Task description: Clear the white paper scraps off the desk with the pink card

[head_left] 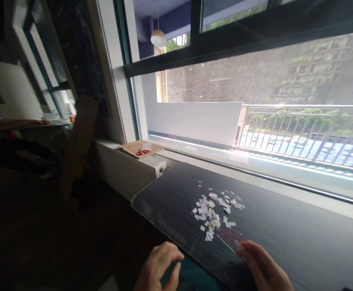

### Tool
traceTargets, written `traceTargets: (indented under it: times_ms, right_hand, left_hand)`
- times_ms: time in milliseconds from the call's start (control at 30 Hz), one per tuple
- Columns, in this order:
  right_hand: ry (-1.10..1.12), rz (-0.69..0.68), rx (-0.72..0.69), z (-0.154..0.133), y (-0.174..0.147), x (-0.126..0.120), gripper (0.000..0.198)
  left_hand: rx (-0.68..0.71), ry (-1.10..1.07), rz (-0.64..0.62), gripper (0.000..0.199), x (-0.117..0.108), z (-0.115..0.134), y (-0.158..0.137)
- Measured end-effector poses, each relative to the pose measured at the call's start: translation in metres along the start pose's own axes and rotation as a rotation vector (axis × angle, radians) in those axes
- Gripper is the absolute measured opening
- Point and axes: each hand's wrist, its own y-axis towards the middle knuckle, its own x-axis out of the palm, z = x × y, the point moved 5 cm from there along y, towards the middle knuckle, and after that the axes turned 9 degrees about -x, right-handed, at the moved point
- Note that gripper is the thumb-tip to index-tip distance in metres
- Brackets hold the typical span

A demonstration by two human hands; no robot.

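Observation:
In my right hand (263, 262) is a clear protractor with red markings (229, 237), pinched at one end between thumb and fingers. Its far end lies beside a scattered pile of small white paper pieces (208, 210) on the dark table (288, 226). My left hand (161, 264) hovers at the table's near edge, thumb and fingers apart, with nothing between them.
Red-handled scissors (142, 152) lie on a brown paper envelope (132, 148) on the sill past the table's far left corner. A radiator (154, 163) sits below them. A large window runs behind the table. Another person's arm (22, 122) rests on a table at far left.

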Motion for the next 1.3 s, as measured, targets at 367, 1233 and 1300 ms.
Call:
traceTargets:
  times_ms: [367, 1233, 1300]
  right_hand:
    - [-0.021, 0.051, -0.017, 0.011, 0.001, -0.008, 0.035]
    - [-0.07, 0.174, -0.068, -0.028, 0.025, 0.008, 0.03]
    - [-0.054, 0.177, -0.07, -0.028, 0.024, 0.009, 0.03]
  left_hand:
    - [-0.439, 0.478, 0.037, 0.014, 0.028, -0.087, 0.18]
    - [-0.376, 0.721, -0.026, 0.021, 0.054, -0.094, 0.177]
    - [-0.373, 0.721, -0.026, 0.022, 0.055, -0.095, 0.177]
